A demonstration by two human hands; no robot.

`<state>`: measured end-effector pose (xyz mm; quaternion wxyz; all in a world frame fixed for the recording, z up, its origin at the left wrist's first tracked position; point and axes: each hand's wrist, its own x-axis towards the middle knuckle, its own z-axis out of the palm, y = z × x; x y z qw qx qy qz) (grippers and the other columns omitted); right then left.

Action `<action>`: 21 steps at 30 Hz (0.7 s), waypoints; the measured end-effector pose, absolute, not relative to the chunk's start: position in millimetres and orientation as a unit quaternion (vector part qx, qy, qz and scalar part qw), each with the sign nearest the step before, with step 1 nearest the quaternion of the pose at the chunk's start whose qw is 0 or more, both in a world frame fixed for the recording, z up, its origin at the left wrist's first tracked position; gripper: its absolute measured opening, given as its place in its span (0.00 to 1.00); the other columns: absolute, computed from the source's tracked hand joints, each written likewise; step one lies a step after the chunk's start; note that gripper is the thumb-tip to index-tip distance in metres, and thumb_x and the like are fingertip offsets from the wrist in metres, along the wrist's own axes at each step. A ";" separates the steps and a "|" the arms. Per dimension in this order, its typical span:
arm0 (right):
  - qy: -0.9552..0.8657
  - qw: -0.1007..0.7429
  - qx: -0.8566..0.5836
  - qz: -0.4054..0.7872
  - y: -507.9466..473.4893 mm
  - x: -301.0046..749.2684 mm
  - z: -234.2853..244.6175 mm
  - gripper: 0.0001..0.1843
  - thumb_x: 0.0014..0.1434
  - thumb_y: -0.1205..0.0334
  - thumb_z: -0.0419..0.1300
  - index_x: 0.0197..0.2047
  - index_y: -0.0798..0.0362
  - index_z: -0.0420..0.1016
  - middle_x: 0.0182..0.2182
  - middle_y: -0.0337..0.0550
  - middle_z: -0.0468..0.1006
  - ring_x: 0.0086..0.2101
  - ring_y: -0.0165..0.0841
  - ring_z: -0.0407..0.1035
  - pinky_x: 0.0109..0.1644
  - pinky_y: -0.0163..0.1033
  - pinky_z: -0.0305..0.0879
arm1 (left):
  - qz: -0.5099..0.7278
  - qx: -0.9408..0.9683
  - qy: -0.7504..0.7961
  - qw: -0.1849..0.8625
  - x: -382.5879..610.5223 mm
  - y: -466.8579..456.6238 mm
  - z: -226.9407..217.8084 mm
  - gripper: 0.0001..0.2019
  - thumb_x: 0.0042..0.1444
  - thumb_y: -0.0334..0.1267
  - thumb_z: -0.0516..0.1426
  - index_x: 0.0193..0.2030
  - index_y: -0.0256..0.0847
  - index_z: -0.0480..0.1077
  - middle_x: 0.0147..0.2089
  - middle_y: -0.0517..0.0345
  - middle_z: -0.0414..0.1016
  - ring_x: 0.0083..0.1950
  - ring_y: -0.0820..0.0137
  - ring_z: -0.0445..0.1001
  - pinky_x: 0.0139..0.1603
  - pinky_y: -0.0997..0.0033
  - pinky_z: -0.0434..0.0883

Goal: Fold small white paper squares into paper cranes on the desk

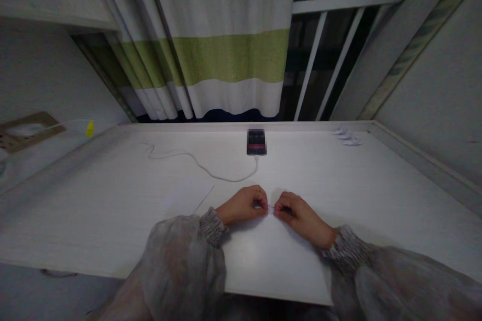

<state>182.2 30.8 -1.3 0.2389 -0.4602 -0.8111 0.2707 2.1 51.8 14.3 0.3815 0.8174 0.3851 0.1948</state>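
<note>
White worktop (113,210): folded paper pieces (346,136) lie far right, likely finished; left hand (243,204) and right hand (297,213) fingers pinch tiny pale scrap (271,208), seemingly mid-fold.

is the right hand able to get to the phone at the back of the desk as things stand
Probably yes: only bare desk lies between the right hand and the phone. Though it and the left hand pinch a small pale piece.

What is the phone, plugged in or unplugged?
Plugged in. A white cable runs over the desk and ends at the near edge of the phone, where its plug sits.
</note>
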 end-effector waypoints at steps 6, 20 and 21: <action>-0.811 0.228 -0.461 0.278 32.1 181.9 -2.2 0.06 0.48 0.73 0.55 0.24 0.55 0.70 0.26 0.41 0.69 0.32 0.32 0.62 0.38 0.38 0.57 | 0.182 0.824 0.397 0.360 4.5 50.5 15.8 0.02 0.45 0.29 0.55 0.24 0.35 0.68 0.35 0.57 0.68 0.35 0.74 0.66 0.38 0.74 0.64; -0.789 0.182 -0.517 0.277 32.2 174.3 8.8 0.05 0.44 0.74 0.55 0.23 0.56 0.69 0.27 0.42 0.69 0.32 0.33 0.62 0.38 0.38 0.57 | 0.186 0.818 0.413 0.354 8.3 47.0 17.8 0.02 0.43 0.26 0.55 0.24 0.35 0.67 0.34 0.56 0.68 0.34 0.74 0.66 0.38 0.73 0.64; -0.788 0.178 -0.522 0.274 32.1 173.7 10.0 0.05 0.44 0.73 0.55 0.23 0.56 0.69 0.27 0.43 0.69 0.32 0.33 0.63 0.38 0.38 0.57 | 0.187 0.818 0.414 0.353 8.5 47.2 17.4 0.02 0.43 0.26 0.56 0.23 0.35 0.67 0.34 0.57 0.68 0.34 0.74 0.66 0.38 0.73 0.64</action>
